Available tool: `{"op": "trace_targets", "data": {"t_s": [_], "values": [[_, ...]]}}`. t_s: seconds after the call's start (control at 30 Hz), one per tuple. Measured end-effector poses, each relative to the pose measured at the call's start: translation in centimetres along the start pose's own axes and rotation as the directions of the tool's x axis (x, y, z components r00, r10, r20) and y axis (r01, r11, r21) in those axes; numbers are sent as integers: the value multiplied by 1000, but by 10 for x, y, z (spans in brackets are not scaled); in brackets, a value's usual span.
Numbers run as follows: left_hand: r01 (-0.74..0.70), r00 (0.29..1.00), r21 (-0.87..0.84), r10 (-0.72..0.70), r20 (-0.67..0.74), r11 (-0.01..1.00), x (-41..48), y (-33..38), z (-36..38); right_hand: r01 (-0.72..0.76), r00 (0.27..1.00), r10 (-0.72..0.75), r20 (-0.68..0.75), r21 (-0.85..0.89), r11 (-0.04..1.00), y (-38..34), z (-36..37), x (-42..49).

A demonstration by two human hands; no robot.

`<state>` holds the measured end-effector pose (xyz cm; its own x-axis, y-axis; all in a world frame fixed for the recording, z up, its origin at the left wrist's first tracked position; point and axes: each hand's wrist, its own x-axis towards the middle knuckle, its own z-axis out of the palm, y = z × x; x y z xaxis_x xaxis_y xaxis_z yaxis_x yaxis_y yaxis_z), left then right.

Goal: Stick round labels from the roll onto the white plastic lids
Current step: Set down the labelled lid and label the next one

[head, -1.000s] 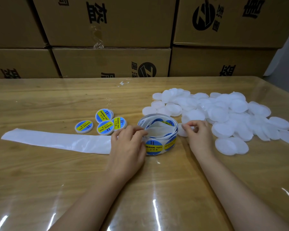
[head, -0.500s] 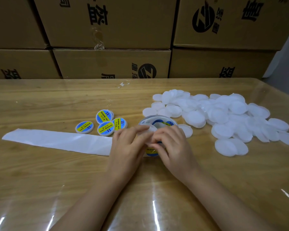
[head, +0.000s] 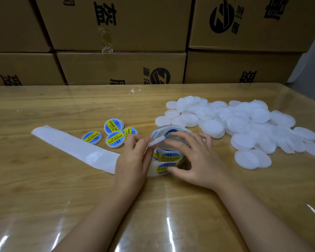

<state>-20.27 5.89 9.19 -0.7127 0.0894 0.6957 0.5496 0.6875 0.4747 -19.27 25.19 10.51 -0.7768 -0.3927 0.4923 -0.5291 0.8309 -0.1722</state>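
Cardboard boxes [head: 116, 24], black print, stood stacked along the far edge of the table [head: 44, 197]; wood top under a clear glossy sheet.

Far R: loose pile of white plastic lids [head: 244, 124], unlabelled, overlapping, too many to count.

L of centre: white backing strip [head: 76, 146] lay flat and ran diagonally from far L toward the hands, its near end hidden under the left hand [head: 133, 160].

Left hand pinched 1 white lid [head: 155, 141] by its edge, thumb against fingers, lid tilted, over the L rim of the label roll [head: 168, 155].

Right hand [head: 195, 160] was spread over the roll: fingers relaxed across its top, thumb tip against a blue/yellow label [head: 163, 168] on the strip at the roll's front. Could not tell whether that label had lifted.

Roll stood on the table at centre, between the 2 hands, blue/yellow labels facing out.

4 labelled lids [head: 115, 140] lay clustered just L of the roll, beyond the strip, labels up.

Small scrap of clear film [head: 135, 90] lay near the far edge, centre.
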Motion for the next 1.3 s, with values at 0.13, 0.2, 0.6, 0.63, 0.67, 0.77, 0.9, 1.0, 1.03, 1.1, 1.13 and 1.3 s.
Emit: {"op": "trace_targets", "data": {"t_s": [0.13, 0.2, 0.6, 0.63, 0.67, 0.77, 0.9, 1.0, 1.03, 1.1, 1.13, 1.3], "values": [[10, 999, 82, -7, -45, 997, 2, 0, -2, -4, 998, -3, -55, -128, 992, 3, 3, 0], [36, 997, 104, -30, -65, 994, 3, 1, -3, -28, 995, 8, -104, -197, 980, 5, 5, 1], [57, 993, 226, -31, -115, 972, 7, -1, -7, -233, 958, 151, -245, -350, 908, 10, 8, 2], [31, 993, 242, -2, -118, 970, 7, -2, -7, -229, 960, 154, -233, -342, 911, 10, 8, 2], [15, 993, 252, 15, -118, 968, 6, -2, -7, -223, 963, 154, -219, -331, 917, 10, 9, 1], [-26, 994, 263, 53, -96, 964, 5, -1, -5, -187, 972, 139, -187, -271, 944, 8, 9, 1], [16, 997, 249, 5, -81, 968, 6, 1, -7, -113, 989, 95, -118, -159, 981, 6, 8, 2], [93, 995, 191, -84, -55, 977, 6, 3, -11, -72, 992, 67, -106, -49, 996, 6, 7, 0], [94, 995, 187, -86, -50, 978, 6, 3, -11, -67, 992, 63, -111, -27, 997, 5, 7, 0], [80, 997, 195, -73, -41, 977, 6, 4, -11, -63, 989, 60, -136, -14, 998, 3, 6, 0], [73, 997, 200, -67, -38, 977, 6, 4, -11, -63, 985, 58, -164, -27, 998, 1, 5, 0], [23, 999, 183, -17, -36, 983, 4, 7, -10, 38, 955, -73, -288, -128, 991, -23, 7, 3]]}}
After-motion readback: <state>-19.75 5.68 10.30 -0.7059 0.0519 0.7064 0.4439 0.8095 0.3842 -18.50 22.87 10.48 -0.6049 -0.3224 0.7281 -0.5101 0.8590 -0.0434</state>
